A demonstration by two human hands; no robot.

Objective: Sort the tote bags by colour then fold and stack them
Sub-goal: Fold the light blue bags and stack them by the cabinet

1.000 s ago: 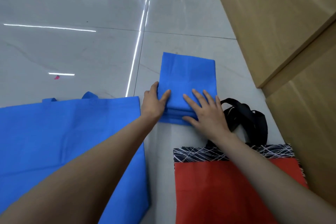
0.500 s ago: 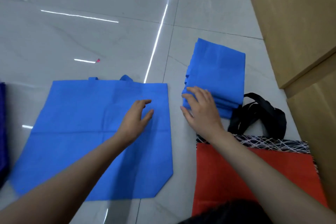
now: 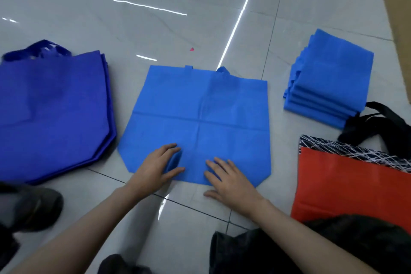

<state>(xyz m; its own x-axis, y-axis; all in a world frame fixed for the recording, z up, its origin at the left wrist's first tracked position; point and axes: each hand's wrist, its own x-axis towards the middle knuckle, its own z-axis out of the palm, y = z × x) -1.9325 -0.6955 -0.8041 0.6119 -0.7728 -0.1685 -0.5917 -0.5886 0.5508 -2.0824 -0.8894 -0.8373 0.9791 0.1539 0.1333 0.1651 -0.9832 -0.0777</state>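
A light blue tote bag (image 3: 200, 118) lies flat on the floor in front of me, handles pointing away. My left hand (image 3: 155, 167) pinches a small fold of its fabric near the bottom edge. My right hand (image 3: 229, 182) rests flat on the bag's bottom edge, fingers spread. At the right sits a stack of folded light blue bags (image 3: 329, 78). A pile of darker blue bags (image 3: 53, 109) lies unfolded at the left. A red bag (image 3: 347, 187) with a black-and-white patterned band and black handles (image 3: 375, 124) lies at the lower right.
Glossy grey floor tiles (image 3: 178, 18) stretch away from me. A wooden cabinet (image 3: 398, 6) stands at the far right. A dark shoe (image 3: 33, 209) shows at the lower left and dark clothing (image 3: 289, 247) at the bottom.
Both hands left the folded stack and came to the flat light blue bag's bottom edge. My view swung left, bringing the dark blue pile into sight. The left hand took a pinch of fabric.
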